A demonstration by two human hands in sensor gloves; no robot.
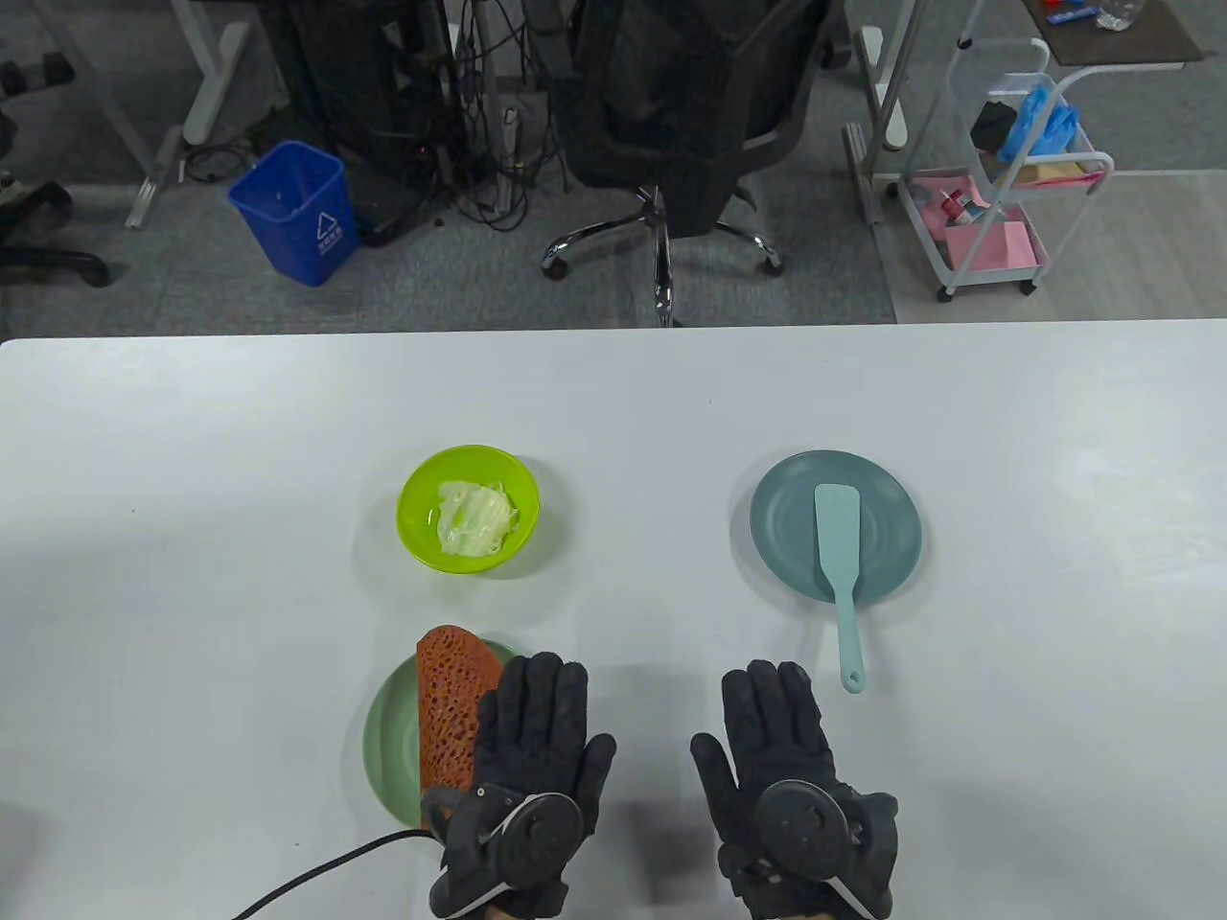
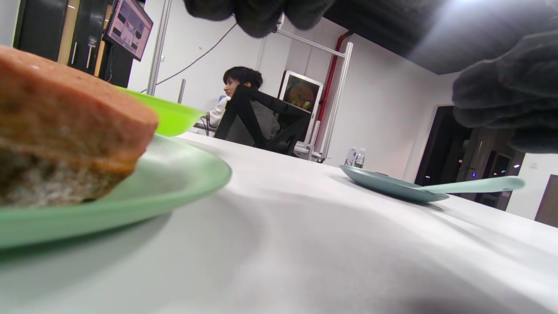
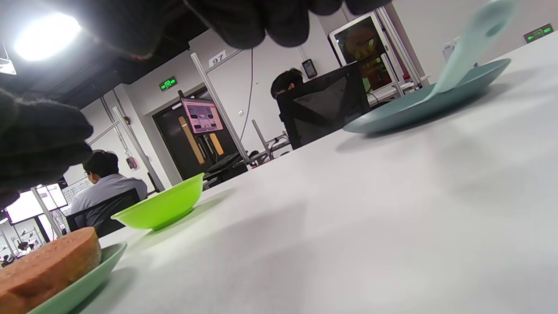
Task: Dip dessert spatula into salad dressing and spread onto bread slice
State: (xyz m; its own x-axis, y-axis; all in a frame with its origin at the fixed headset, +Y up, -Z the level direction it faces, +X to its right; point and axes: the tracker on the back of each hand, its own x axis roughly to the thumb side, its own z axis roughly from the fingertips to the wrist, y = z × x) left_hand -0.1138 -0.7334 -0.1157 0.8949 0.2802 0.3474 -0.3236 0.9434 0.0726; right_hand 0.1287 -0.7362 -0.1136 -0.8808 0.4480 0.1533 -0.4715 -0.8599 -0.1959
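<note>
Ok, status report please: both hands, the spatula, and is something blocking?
Left hand and right hand open, holding nothing. Spatula untouched on blue plate. Nothing blocks its handle.

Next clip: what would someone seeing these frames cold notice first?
Probably the two black-gloved hands, left hand and right hand, lying flat and open at the table's near edge, holding nothing. Next, the bright green bowl of pale salad dressing at centre-left, and the teal spatula on the blue-grey plate to the right, handle overhanging. The bread slice sits on a pale green plate beside the left hand.
</note>
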